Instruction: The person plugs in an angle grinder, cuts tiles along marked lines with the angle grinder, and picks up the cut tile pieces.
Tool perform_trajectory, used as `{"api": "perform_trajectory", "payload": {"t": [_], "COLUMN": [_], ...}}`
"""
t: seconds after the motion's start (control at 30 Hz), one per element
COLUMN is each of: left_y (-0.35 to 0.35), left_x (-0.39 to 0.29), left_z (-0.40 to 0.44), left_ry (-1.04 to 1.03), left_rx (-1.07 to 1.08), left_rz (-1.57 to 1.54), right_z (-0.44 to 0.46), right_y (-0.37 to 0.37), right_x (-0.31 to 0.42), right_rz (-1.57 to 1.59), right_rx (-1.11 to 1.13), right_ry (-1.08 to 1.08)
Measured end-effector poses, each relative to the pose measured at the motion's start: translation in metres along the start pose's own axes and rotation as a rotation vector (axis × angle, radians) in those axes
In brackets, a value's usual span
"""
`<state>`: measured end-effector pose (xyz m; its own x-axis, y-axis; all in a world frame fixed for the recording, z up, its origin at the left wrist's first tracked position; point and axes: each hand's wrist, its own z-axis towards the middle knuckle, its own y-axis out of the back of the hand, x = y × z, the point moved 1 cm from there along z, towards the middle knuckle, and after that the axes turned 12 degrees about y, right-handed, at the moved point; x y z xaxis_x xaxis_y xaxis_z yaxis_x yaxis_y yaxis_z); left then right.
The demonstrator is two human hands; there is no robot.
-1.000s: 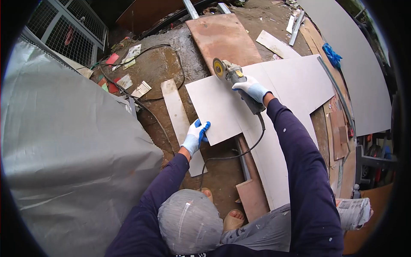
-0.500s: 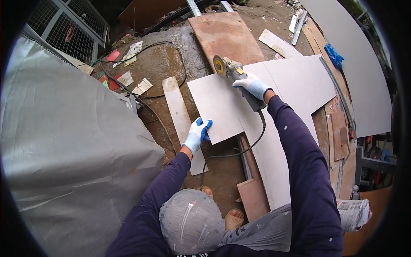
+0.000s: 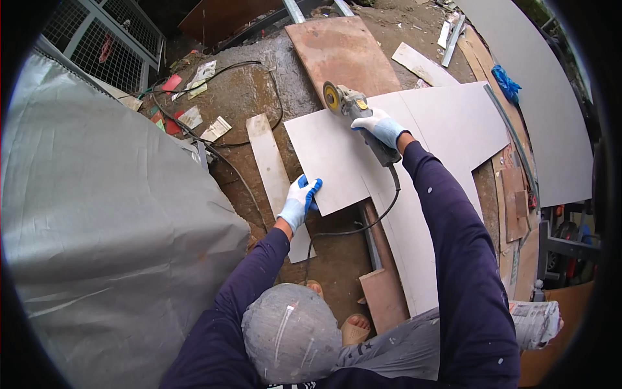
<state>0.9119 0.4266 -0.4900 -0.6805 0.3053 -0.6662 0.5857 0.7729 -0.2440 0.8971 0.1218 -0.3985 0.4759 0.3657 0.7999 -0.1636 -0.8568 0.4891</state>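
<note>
A large white board (image 3: 447,129) with cut-out corners lies across wooden supports. My right hand (image 3: 382,128), in a white and light-blue glove, is wrapped round the body of an angle grinder (image 3: 354,104). The grinder's yellow-centred disc is at the board's far edge; whether it touches cannot be made out. Its black cord (image 3: 389,211) runs back toward my feet. My left hand (image 3: 300,202), gloved with blue palm and fingertips, grips the board's near-left edge, thumb on top and the other fingers partly hidden beneath.
A reddish-brown plywood sheet (image 3: 343,52) lies beyond the board. A narrow white strip (image 3: 271,162) rests on the wet ground at left, near a loose cable (image 3: 278,97). A grey tarp (image 3: 110,227) fills the left side. A blue plastic bag (image 3: 505,84) lies at right.
My right hand and the grinder have shifted very slightly toward the left. My left hand stays on the board's edge, and the board looks the same.
</note>
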Motion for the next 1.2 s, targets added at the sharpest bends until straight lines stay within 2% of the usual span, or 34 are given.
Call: {"api": "perform_trajectory", "payload": {"t": [0.47,1.2], "left_y": [0.000,0.003], "left_x": [0.002,0.006], "left_z": [0.005,0.010], "left_ry": [0.004,-0.016], "left_rx": [-0.008,-0.005], "left_rz": [-0.024,-0.002], "right_z": [-0.010,-0.047], "right_y": [0.000,-0.003], "right_x": [0.000,-0.007], "right_rz": [-0.115,-0.057], "right_rx": [-0.009,-0.015], "right_ry": [0.030,0.081]}}
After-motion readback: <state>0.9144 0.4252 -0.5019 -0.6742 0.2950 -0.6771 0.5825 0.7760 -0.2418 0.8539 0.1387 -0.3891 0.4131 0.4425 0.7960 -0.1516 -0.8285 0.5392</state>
